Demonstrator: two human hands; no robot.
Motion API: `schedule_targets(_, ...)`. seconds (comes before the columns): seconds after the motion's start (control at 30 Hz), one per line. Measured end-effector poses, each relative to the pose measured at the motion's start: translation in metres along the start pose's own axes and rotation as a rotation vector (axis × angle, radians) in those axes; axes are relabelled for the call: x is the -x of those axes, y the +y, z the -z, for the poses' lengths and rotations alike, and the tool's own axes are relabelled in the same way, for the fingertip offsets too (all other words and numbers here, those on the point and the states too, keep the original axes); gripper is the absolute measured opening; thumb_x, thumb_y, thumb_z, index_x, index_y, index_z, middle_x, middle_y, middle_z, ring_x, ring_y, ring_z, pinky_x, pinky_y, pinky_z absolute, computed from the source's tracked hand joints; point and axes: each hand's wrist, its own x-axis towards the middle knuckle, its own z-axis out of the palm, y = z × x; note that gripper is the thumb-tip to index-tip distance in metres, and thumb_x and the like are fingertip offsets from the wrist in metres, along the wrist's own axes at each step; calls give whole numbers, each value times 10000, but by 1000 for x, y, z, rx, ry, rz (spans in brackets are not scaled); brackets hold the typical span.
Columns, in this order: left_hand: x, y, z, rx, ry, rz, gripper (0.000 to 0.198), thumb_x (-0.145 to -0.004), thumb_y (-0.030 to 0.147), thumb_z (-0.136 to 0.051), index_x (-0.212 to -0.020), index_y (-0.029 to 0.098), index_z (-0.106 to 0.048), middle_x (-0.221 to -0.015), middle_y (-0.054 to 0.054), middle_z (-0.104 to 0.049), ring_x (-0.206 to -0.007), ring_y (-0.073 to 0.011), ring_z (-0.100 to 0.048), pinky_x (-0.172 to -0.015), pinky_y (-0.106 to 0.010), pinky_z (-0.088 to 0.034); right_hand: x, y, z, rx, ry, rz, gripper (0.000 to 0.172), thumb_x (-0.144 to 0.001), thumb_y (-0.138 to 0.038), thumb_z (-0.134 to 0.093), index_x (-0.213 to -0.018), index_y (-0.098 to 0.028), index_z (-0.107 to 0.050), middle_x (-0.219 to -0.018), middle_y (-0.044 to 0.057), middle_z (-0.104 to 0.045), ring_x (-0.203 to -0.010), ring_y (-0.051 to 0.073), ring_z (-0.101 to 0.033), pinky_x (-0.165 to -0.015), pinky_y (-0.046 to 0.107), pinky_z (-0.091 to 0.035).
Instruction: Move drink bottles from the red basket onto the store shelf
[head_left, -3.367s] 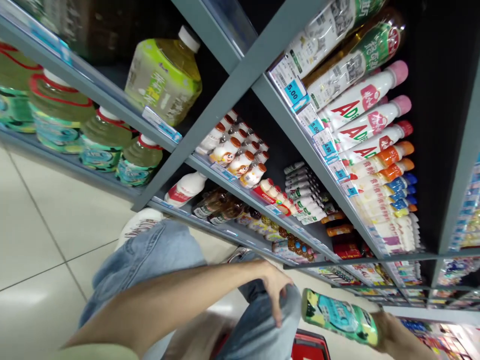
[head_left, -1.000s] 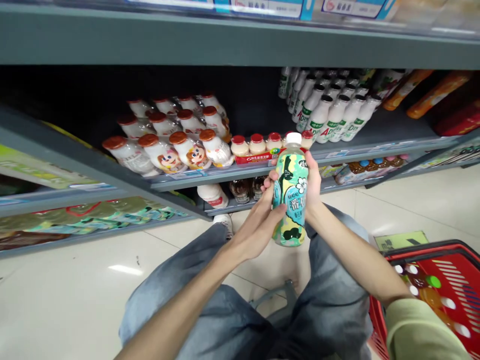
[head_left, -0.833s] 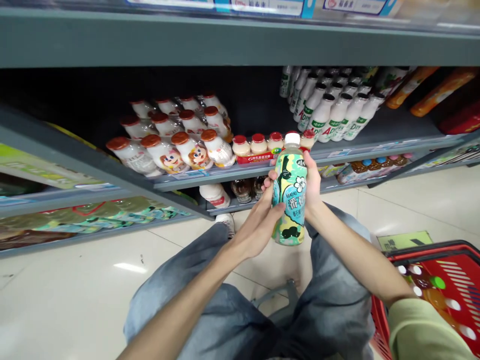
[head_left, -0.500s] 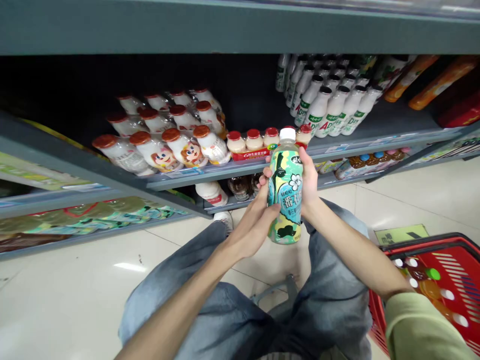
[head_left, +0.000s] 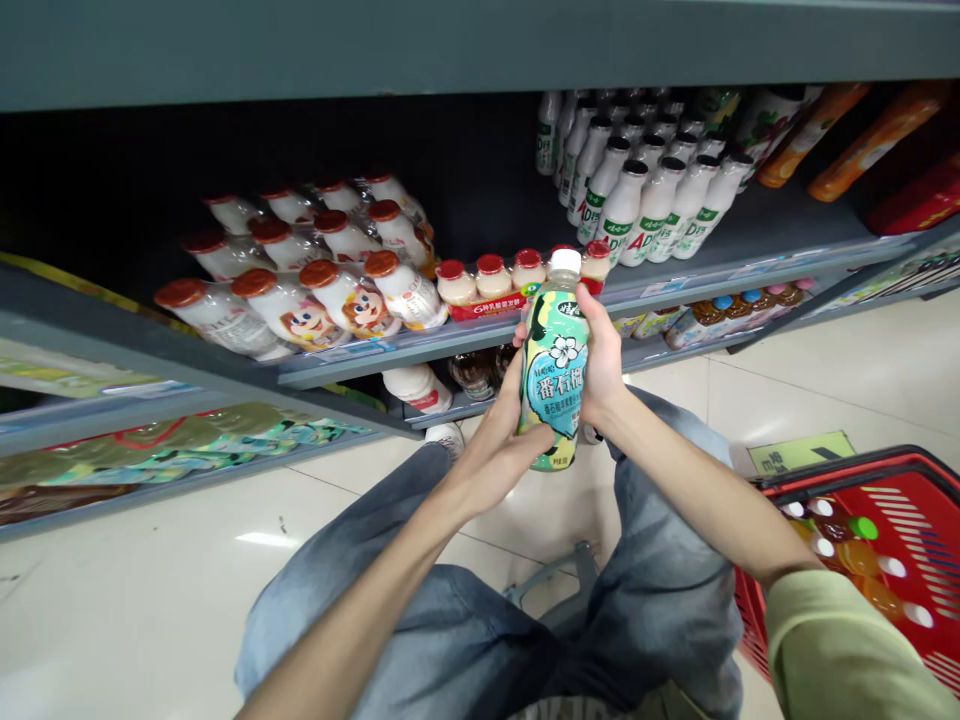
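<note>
Both my hands hold one drink bottle (head_left: 553,370) upright in front of the shelves. It has a white cap and a green, teal and cream label with a white flower. My left hand (head_left: 501,440) cups its lower left side with the thumb across the base. My right hand (head_left: 604,352) wraps the right side, fingers behind the bottle. Just beyond it, a red pack of small red-capped bottles (head_left: 495,285) sits on the grey shelf edge (head_left: 420,345).
White bottles with brown caps (head_left: 330,285) lie to the left on that shelf, white AD bottles (head_left: 645,190) to the right. A red shopping basket (head_left: 870,540) with drinks stands at my right. My jeans-clad knees (head_left: 465,610) are below, over pale floor tiles.
Over the last second the bottle has turned in my hands, so the label's front now faces me. 3.4 s ago only my right hand held it, low by the basket.
</note>
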Motion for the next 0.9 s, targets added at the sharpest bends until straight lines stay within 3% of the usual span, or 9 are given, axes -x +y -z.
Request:
schedule_targets(0.1, -2, -2, -3, 55, 20, -16, 830, -820, 203, -609, -1598, 284, -332, -1667, -22, -367, -1508, -319, -348, -1220, -466, -353, -1, -1, 0, -24, 6, 7, 423, -860, -637, -604, -982, -242, -693, -780, 49, -725, -879, 271, -720, -724, 409, -622)
schedule_targets(0.2, -6, -7, -7, 23, 55, -65, 815, -825, 240, -683, -1575, 272, -368, -1611, -55, -445, -1463, -299, -427, -1203, -436, -377, 0, -1, -1, -45, 26, 12, 445, -872, -644, -581, -998, -233, -698, -786, 53, -727, -886, 268, -725, -731, 406, -627)
schedule_targets(0.4, -11, -20, -5, -373, 269, -92, 858, -710, 351, -863, -1474, 225, -494, -1396, -133, -608, -1319, -343, -538, -1126, -529, -431, -1, -1, 0, -58, 79, 33, 483, -886, -675, -536, -1009, -240, -704, -806, 52, -734, -934, 278, -733, -766, 432, -637)
schedule_targets(0.67, -10, -20, -5, -349, 234, -22, 751, -743, 294, -820, -1406, 212, -477, -1246, -102, -691, -1128, -296, -667, -982, -477, -531, -1, -7, 10, -44, 3, -85, 473, -841, -688, -637, -980, -242, -709, -798, 42, -739, -944, 285, -742, -783, 442, -646)
schedule_targets(0.9, -8, -29, -5, -366, 262, -71, 848, -680, 367, -888, -1423, 224, -504, -1349, -120, -637, -1262, -329, -583, -1061, -510, -475, -1, -7, 10, 9, -25, -94, 464, -845, -683, -639, -999, -251, -708, -817, 36, -749, -957, 278, -742, -814, 433, -640)
